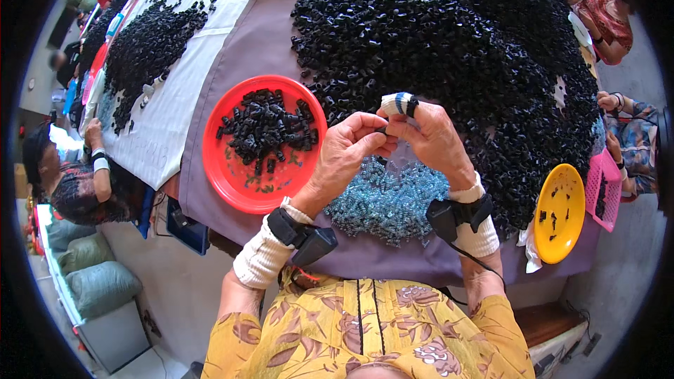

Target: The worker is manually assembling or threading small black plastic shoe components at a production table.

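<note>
Both our hands, left hand (337, 160) and right hand (438, 143), pinch closed in the head view around one small black piece (382, 129) directly between their fingertips, neither nearer, its long axis too covered for us to tell.

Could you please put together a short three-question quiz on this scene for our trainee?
1. What colour is the plate nearest the left hand?
A) yellow
B) red
C) green

2. True or false: the heap of clear bluish pieces lies inside that plate.

3. Fill in the blank: a striped wrap covers a finger of the person's ____ hand.

Key:
1. B, red.
2. False; the heap lies on the purple cloth, near the person's body.
3. right.
</note>
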The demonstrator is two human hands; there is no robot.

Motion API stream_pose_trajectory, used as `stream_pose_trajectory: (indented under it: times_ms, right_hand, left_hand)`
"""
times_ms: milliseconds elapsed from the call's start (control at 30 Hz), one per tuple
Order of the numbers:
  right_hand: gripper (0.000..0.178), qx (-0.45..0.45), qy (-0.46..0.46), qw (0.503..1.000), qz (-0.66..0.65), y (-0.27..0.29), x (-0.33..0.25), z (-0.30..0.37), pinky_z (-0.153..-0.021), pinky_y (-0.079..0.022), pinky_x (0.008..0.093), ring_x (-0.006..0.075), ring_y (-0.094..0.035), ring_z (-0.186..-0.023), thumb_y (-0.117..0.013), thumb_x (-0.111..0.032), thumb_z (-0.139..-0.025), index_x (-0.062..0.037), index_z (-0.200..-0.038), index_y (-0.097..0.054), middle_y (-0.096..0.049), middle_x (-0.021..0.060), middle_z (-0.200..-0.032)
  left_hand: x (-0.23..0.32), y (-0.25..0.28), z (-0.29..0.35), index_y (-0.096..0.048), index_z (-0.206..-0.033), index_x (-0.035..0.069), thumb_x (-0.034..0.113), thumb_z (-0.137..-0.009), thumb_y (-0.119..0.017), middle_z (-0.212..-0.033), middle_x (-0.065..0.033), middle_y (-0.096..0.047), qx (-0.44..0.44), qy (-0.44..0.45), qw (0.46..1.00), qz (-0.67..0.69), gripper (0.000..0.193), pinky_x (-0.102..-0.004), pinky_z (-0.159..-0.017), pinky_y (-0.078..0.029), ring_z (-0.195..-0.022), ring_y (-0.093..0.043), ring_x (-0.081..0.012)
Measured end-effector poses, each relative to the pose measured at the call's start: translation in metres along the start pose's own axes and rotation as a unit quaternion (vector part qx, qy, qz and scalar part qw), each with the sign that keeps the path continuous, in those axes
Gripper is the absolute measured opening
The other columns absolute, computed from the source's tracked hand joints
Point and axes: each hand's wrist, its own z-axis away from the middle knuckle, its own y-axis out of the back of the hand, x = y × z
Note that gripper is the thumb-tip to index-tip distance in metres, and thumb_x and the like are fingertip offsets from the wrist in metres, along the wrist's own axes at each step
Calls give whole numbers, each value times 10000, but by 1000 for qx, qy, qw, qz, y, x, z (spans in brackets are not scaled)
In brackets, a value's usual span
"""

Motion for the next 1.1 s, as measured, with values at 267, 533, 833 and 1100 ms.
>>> stream_pose_trajectory:
  times_ms: [267, 533, 833, 1100]
  right_hand:
    - [206, -27, -102, 993, -45, 11, -1, -6, -624, -502, 265, 111, -605, -680, -668, -49, -756, 5, -950, -622, -637, 75, -736]
    - [118, 3, -57, 982, 178, 30, 42, 7, -585, -488, 334, 271, -619, -650, -637, -87, -781, 25, -764, -606, -618, 118, -738]
    - [112, -60, -25, 927, 371, 8, 55, 7, -709, -431, 393, 288, -575, -776, -580, -88, -775, -5, -703, -605, -583, 116, -778]
    - [80, -113, -43, 902, 415, -4, 61, 4, -744, -428, 407, 267, -593, -811, -584, -105, -769, -44, -756, -634, -610, 108, -802]
  left_hand:
    - [5, -1, 0, -536, -1088, -12, 78, -916, -527, -970, -114, -636, -11, 0, 1000, -24, 194, -316, -779, -539, -878, -644, -189]
    - [3, 21, 4, -567, -1063, 18, 92, -899, -558, -940, -91, -633, 83, 21, 996, 26, 180, -300, -732, -541, -809, -637, -164]
    - [-1, 23, 8, -574, -1073, 7, 84, -888, -576, -922, -91, -634, 80, 33, 996, 25, 200, -295, -718, -543, -798, -637, -169]
    - [-1, 24, 8, -571, -1077, -1, 82, -886, -579, -926, -96, -639, 78, 32, 996, 31, 208, -297, -719, -545, -801, -640, -170]
